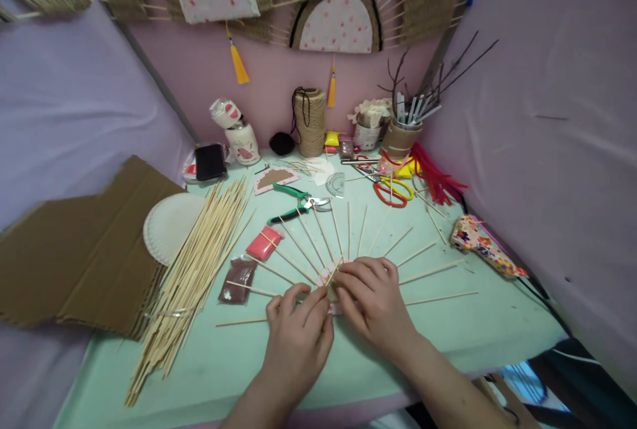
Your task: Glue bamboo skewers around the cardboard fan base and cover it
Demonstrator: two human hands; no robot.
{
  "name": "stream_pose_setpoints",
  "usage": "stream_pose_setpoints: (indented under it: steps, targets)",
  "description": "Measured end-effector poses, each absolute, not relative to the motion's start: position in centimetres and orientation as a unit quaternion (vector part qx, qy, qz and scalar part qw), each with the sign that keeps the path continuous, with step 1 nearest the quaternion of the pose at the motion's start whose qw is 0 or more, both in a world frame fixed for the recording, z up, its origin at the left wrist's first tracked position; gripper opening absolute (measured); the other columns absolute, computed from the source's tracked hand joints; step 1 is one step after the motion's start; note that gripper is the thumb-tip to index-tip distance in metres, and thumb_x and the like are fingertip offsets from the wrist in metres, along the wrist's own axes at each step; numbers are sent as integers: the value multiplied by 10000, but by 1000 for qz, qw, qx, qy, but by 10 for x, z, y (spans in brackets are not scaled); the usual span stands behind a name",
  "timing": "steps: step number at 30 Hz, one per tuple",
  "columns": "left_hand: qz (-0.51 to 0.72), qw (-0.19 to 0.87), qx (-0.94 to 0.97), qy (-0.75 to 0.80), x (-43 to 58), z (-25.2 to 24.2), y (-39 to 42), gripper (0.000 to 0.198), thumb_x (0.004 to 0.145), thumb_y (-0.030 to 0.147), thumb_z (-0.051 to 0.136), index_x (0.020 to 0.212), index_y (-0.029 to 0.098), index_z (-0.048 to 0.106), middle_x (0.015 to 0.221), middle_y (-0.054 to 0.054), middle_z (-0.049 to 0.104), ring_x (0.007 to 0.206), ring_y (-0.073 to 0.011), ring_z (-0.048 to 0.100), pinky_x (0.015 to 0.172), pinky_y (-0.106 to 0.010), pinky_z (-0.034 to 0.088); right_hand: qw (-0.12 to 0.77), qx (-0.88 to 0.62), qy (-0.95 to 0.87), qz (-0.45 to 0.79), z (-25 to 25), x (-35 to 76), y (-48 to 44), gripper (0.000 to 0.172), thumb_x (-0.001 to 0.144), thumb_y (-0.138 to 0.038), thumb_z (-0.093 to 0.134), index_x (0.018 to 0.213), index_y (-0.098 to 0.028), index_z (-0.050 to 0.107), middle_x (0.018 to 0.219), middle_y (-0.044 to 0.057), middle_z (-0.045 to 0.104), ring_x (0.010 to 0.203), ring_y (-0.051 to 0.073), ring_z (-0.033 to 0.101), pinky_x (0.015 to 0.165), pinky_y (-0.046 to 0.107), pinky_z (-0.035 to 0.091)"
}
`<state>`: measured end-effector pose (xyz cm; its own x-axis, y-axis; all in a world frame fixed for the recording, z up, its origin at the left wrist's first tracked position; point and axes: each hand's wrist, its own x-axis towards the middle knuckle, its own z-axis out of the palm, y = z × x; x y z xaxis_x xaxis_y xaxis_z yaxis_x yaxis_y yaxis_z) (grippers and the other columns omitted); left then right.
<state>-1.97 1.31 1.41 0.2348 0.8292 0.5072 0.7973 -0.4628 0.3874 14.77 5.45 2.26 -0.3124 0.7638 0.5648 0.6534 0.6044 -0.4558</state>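
The base [332, 293] is positioned on the table [239, 369], partly covered by both hands, with sticks [349, 227] fanned outward from it. The fingers of the left hand [301, 326] are curled at its left; those of the right hand [373, 293] are bent over its right. Whether anything is gripped cannot be told. Cutters [309, 203] are placed beyond.

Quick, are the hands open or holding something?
Left hand: fingers curled at the stick fan's base; can't tell if it's gripping.
Right hand: fingers bent over the base; grip can't be told.
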Motion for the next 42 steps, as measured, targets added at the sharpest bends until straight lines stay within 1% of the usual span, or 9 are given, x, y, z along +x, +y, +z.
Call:
stream_pose_setpoints:
  steps: [3, 7, 10, 19, 30, 42]
  targets:
    - [341, 32, 783, 520, -20, 12, 14, 144, 923, 198, 565, 991, 221, 690, 1086, -20, 752, 1013, -239, 585, 864, -410, 304, 384, -450, -804, 66, 17, 149, 53, 159, 951, -209, 524, 1008, -231, 670, 1008, 10, 732, 989, 208, 566, 911, 412, 283]
    - [340, 30, 782, 521, -19, 10, 14, 126, 911, 185, 580, 972, 216, 686, 1097, -12, 750, 1021, -243, 580, 868, -415, 304, 356, -465, -808, 63, 13, 149, 53, 196, 957, -242, 531, 1086, -254, 678, 1111, -2, 732, 1045, 224, 549, 909, 422, 267]
    - [341, 20, 782, 521, -19, 9, 14, 117, 904, 180, 582, 956, 208, 683, 1097, -15, 751, 1016, -245, 581, 861, -416, 307, 332, -476, -812, 62, 11, 149, 54, 211, 959, -256, 531, 1100, -275, 687, 1142, -13, 728, 1067, 231, 541, 918, 432, 255]
    - [334, 5, 782, 527, -19, 10, 14, 109, 888, 190, 586, 932, 208, 685, 1082, -17, 756, 1002, -248, 597, 842, -419, 303, 309, -478, -821, 49, 10, 149, 52, 231, 974, -260, 504, 1076, -268, 711, 1124, 7, 740, 1051, 244, 552, 908, 443, 252]
    - [349, 17, 773, 530, -19, 11, 11, 69, 864, 178, 603, 865, 198, 669, 1016, 0, 768, 972, -235, 610, 816, -407, 299, 313, -476, -821, 36, 9, 147, 52, 192, 956, -259, 552, 1057, -261, 715, 1112, 5, 745, 1063, 250, 543, 921, 449, 249]
    - [341, 18, 774, 534, -19, 15, 13, 72, 855, 161, 613, 852, 197, 675, 1011, -5, 769, 961, -215, 613, 809, -404, 306, 302, -491, -816, 39, 9, 147, 50, 187, 946, -266, 578, 1062, -277, 724, 1124, 19, 744, 1109, 267, 542, 933, 457, 247]
